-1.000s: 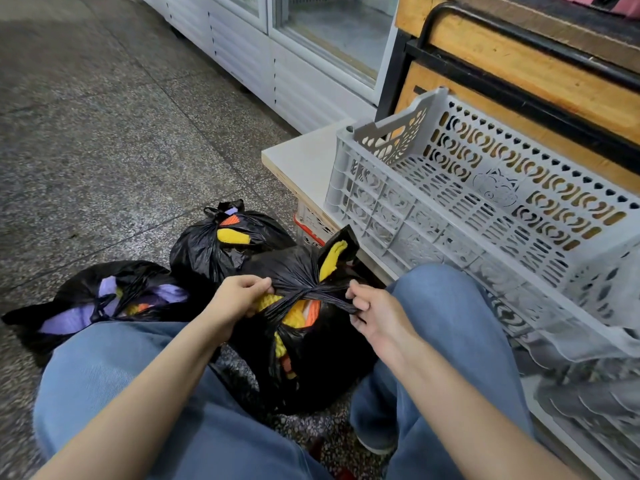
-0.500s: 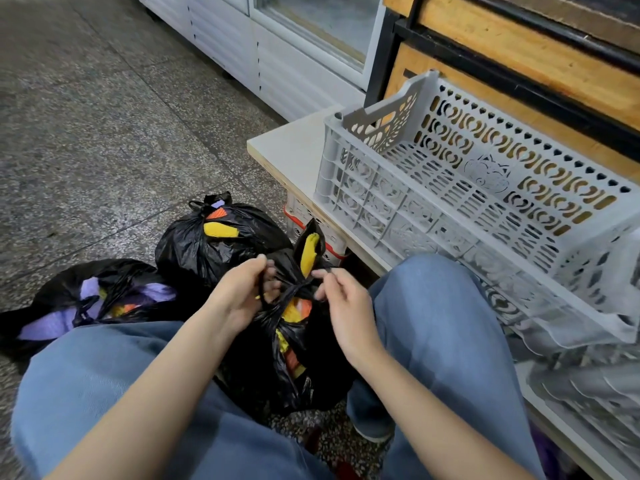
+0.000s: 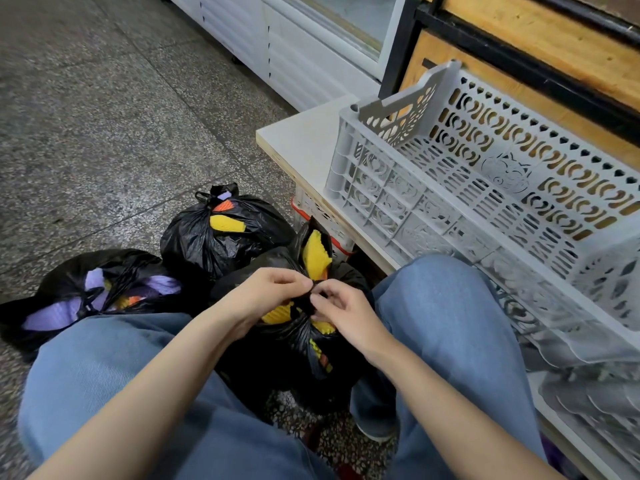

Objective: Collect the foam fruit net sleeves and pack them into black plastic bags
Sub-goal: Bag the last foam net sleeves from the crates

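A black plastic bag (image 3: 304,355) stuffed with yellow and orange foam net sleeves (image 3: 315,252) stands on the floor between my knees. My left hand (image 3: 266,292) and my right hand (image 3: 341,311) meet above it, each pinching a twisted black bag handle at the knot. A second tied black bag (image 3: 221,237) sits behind it, showing yellow and orange sleeves. A third black bag (image 3: 90,289) lies to the left with purple sleeves showing.
A grey perforated plastic crate (image 3: 485,188) rests on a white low table (image 3: 301,140) at the right. More crates stack under and beside it. A white chiller cabinet (image 3: 294,46) and a wooden stand stand behind. Speckled stone floor stretches to the left.
My hands, a second ago apart pulling the bag handles sideways, have come together at the middle over the knot. The view has shifted slightly.
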Motion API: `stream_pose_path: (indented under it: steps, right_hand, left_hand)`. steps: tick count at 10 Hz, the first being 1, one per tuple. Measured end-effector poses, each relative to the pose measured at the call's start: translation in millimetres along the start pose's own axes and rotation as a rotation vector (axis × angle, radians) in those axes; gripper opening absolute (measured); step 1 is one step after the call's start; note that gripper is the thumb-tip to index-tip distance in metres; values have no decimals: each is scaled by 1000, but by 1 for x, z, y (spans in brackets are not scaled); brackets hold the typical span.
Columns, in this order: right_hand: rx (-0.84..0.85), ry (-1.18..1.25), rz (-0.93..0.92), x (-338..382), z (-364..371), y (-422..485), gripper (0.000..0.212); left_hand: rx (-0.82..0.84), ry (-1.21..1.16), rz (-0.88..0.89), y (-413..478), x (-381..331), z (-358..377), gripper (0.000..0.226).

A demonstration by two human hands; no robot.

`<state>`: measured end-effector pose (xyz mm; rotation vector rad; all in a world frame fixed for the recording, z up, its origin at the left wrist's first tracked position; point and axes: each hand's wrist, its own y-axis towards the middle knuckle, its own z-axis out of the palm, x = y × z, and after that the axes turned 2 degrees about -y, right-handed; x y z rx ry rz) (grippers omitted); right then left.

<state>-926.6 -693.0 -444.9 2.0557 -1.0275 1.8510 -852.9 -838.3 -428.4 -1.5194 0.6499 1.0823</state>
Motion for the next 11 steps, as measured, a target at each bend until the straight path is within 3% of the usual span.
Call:
stream_pose_path:
  steps: [1, 2, 3, 4, 5, 6, 7, 9, 11]
  right_hand:
    - [-44, 91, 25, -4, -5, -1, 16]
    - [-83, 451, 119, -5, -9, -1, 29]
    - [-88, 405, 101, -7, -10, -3, 38]
    - [-35, -321, -2, -13, -11, -8, 34]
    - [39, -563, 49, -20, -8, -12, 30]
    - [49, -778, 80, -35, 4, -3, 50]
    - [32, -973, 63, -51, 10, 13, 56]
    - [28, -1023, 135, -81, 10, 53, 39]
    - [-76, -1055, 137, -69, 9, 73, 37]
  left_hand:
    - [-38, -17, -3, 4, 4, -9, 12]
    - [-102, -48, -49, 11, 13, -19, 10]
    - [-146, 191, -1, 17, 21, -18, 20]
    - [-168, 682, 108, 16, 28, -5, 31]
    - [-159, 741, 110, 15, 35, 3, 29]
    - [-69, 557, 21, 32, 51, 5, 29]
    - [-31, 511, -12, 49, 62, 4, 29]
    - [-59, 727, -41, 81, 103, -5, 13]
    - [-146, 1002, -46, 87, 92, -11, 26]
